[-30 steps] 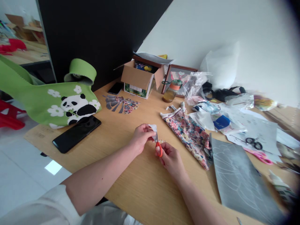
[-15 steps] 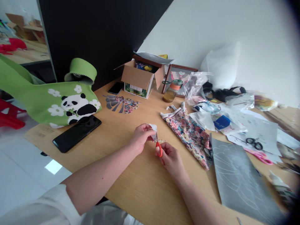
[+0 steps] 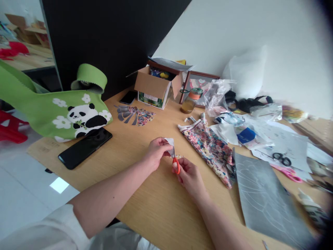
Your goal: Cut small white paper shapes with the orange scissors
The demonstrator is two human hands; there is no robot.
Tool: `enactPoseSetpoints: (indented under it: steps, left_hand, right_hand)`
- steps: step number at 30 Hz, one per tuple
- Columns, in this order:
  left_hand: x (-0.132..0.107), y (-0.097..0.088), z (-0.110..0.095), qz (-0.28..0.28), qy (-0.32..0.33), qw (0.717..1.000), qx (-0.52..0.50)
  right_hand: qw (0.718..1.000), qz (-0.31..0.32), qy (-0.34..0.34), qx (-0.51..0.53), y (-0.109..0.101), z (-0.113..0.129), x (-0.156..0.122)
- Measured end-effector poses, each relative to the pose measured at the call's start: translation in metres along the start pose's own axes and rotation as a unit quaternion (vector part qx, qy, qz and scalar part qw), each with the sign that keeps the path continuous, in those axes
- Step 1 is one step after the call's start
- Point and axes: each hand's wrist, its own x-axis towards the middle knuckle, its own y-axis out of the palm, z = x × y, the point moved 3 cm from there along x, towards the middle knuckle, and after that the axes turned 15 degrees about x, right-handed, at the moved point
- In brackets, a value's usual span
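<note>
By left hand [image 3: 157, 152], scissors [image 3: 177, 163] almost unmoved

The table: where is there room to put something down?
Bare table shows between the big black phone and the left hand, between the fan of cut pieces and the floral cloth, and between the left forearm and right forearm. It's crowded on the right: the grey sheet, pink scissors, papers and more.

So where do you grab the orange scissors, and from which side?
Best by the orange handle, I'd say, coming from the near right side, as the right hand does: the blades point away from the person, toward the pale piece the left hand pinches.
</note>
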Motion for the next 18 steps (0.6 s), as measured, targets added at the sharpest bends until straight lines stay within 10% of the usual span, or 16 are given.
enactPoseSetpoints:
  steps: [18]
  left_hand:
    - [0.0017, 0.0004, 0.0024, 0.004, 0.005, 1.000, -0.005]
  right_hand:
    - [1.000, -0.003, -0.002, -0.003, -0.0006, -0.0009, 0.0019]
